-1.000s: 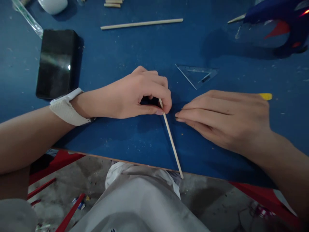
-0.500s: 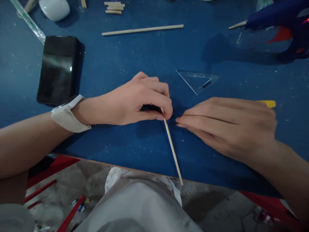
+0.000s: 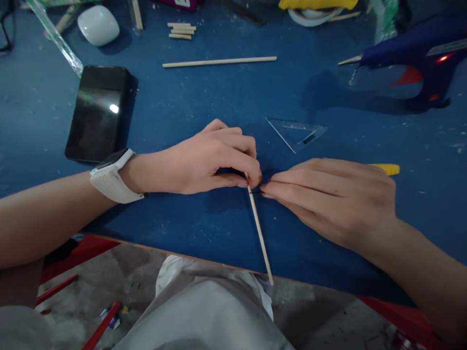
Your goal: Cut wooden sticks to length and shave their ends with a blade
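Observation:
My left hand pinches the upper part of a thin wooden stick, which slants down across the table's front edge. My right hand is closed just right of the stick, with its fingertips around a thin black tool whose dark tip touches the stick just below my left fingertips. A yellow end shows beyond my right knuckles; whether it belongs to the tool is hidden. Behind my hands a clear triangle ruler lies flat. Farther back another wooden stick lies crosswise.
A black box-like device lies at the left, near a white rounded case. Several short sticks lie at the back. A blue glue gun with a lit red light stands at the right. The blue table ends before my lap.
My right hand has moved slightly left, bringing the dark tip onto the stick. The view has shifted, showing more of the table's back. My left hand keeps its pinch.

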`<state>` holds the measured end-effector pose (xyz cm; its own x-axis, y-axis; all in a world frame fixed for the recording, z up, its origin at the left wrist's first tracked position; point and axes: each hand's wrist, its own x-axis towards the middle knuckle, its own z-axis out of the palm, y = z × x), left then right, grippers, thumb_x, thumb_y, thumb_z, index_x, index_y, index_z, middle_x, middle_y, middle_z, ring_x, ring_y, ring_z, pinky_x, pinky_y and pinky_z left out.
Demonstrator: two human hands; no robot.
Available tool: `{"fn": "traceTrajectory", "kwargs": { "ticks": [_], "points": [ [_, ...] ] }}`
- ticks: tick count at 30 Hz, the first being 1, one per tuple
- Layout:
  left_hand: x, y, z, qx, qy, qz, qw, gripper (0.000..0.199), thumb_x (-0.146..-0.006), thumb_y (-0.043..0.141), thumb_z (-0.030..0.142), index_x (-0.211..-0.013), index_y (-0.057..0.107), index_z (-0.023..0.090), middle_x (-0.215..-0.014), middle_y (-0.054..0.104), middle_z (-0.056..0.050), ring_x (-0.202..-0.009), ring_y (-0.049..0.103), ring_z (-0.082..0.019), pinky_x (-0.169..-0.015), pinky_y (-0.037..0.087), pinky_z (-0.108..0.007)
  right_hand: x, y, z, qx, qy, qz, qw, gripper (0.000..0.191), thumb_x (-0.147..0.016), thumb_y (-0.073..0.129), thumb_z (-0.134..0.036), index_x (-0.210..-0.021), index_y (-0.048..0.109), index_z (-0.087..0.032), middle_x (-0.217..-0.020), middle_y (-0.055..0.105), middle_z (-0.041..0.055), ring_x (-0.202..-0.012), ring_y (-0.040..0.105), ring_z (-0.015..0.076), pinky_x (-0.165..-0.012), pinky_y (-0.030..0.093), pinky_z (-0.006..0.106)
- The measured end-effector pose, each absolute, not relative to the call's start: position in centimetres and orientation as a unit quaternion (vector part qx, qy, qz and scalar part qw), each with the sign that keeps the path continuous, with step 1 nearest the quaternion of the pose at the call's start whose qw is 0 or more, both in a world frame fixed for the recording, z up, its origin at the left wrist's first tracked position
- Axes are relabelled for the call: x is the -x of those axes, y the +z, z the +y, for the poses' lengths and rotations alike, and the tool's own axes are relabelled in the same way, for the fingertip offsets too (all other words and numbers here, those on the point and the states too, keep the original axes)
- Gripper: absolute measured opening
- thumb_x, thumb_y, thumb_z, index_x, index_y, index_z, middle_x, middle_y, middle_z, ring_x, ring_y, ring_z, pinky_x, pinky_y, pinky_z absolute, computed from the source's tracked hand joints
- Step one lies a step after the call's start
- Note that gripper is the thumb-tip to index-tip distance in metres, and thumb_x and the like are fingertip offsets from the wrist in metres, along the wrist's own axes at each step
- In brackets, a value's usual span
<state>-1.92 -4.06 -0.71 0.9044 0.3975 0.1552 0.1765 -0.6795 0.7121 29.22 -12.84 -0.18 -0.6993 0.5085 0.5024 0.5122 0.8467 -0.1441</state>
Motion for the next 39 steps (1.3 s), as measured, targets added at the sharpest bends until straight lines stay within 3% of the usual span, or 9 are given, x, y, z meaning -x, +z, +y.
{"fn": "traceTrajectory", "kwargs": {
  "ticks": [7,12,18,23,27,39],
  "points": [
    [1.9,-0.5,-4.1,-0.901,0.138,0.185,0.367,0.015,-0.126,0.076,0.037,-0.124,0.09,0.035,-0.123,0.093,0.0,-0.111,0.08,-0.026,-0.116,0.046,-0.047,-28.8,-0.3,-12.7,0.273,-0.003,-0.92,0.281,0.017,-0.12,0.086,-0.009,-0.12,0.093,-0.025,-0.112,0.098,-0.0025,-0.088,0.091,0.0189,-0.076,0.074,0.034],
    [1.9,-0.5,-3.8,-0.907,0.127,0.182,0.357,0.021,-0.127,0.072,0.042,-0.119,0.091,0.039,-0.125,0.092,-0.001,-0.115,0.08,-0.029,-0.118,0.047,-0.051,-28.4,-1.0,-12.7,0.28,-0.013,-0.913,0.297,0.021,-0.118,0.086,-0.011,-0.119,0.095,-0.03,-0.112,0.097,-0.0044,-0.095,0.088,0.0202,-0.085,0.073,0.036],
    [1.9,-0.8,-3.7,-0.904,0.142,0.171,0.364,0.022,-0.126,0.073,0.036,-0.119,0.094,0.038,-0.123,0.091,-0.002,-0.112,0.08,-0.026,-0.118,0.047,-0.05,-28.5,-0.1,-12.7,0.279,-0.025,-0.922,0.268,0.009,-0.119,0.089,-0.019,-0.116,0.095,-0.024,-0.113,0.097,0.0,-0.091,0.089,0.0194,-0.079,0.069,0.037],
    [1.8,-0.7,-3.7,-0.904,0.14,0.174,0.365,0.022,-0.123,0.074,0.037,-0.118,0.095,0.038,-0.125,0.091,-0.002,-0.117,0.081,-0.027,-0.12,0.048,-0.05,-29.3,-0.6,-12.7,0.29,-0.016,-0.91,0.296,0.02,-0.116,0.089,-0.011,-0.121,0.094,-0.03,-0.118,0.098,-0.003,-0.095,0.092,0.021,-0.084,0.07,0.039],
    [1.9,-0.7,-3.7,-0.904,0.141,0.177,0.361,0.024,-0.125,0.072,0.039,-0.118,0.095,0.039,-0.127,0.091,-0.002,-0.117,0.081,-0.027,-0.121,0.05,-0.051,-29.8,-1.2,-12.7,0.296,-0.021,-0.909,0.294,0.017,-0.122,0.085,-0.014,-0.122,0.089,-0.031,-0.118,0.099,-0.0045,-0.094,0.092,0.0189,-0.08,0.069,0.038],
    [1.8,-1.1,-3.6,-0.906,0.137,0.18,0.357,0.023,-0.125,0.072,0.044,-0.12,0.094,0.041,-0.129,0.092,-0.002,-0.117,0.081,-0.029,-0.122,0.052,-0.054,-29.9,-1.2,-12.6,0.304,0.015,-0.907,0.292,0.023,-0.121,0.084,-0.012,-0.126,0.09,-0.034,-0.122,0.099,-0.0047,-0.098,0.094,0.0213,-0.086,0.075,0.04]
  ]
}}
